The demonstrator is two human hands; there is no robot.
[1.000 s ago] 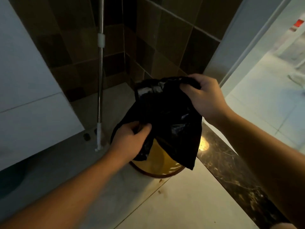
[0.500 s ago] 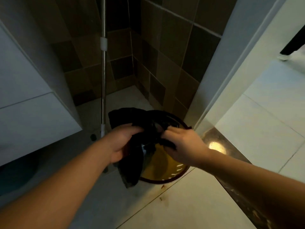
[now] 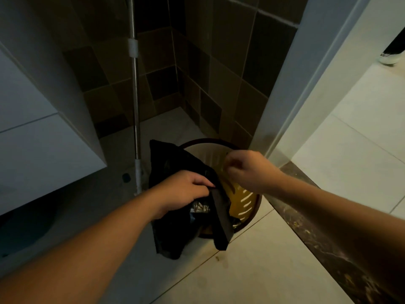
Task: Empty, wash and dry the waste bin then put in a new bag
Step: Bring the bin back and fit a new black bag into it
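A round waste bin (image 3: pixel 247 205) with a dark brown rim and a slotted yellow inside stands on the floor in the tiled corner. A black plastic bag (image 3: pixel 175 159) hangs over its left rim and drapes down to the floor. My left hand (image 3: pixel 184 189) grips the bag at the bin's left side. My right hand (image 3: pixel 245 167) hovers over the bin's opening with its fingers curled; the frame is blurred there and I cannot make out anything between them.
A metal mop handle (image 3: pixel 135 106) leans in the corner just left of the bin. A white cabinet (image 3: pixel 43 145) juts out on the left. A white door frame (image 3: pixel 291 102) and a dark marble threshold (image 3: pixel 306 220) run on the right. Another person's shoe (image 3: pixel 389 59) shows far right.
The bag came down from chest height onto the bin. My right hand has let go of it and moved to the right over the opening; my left hand still holds it.
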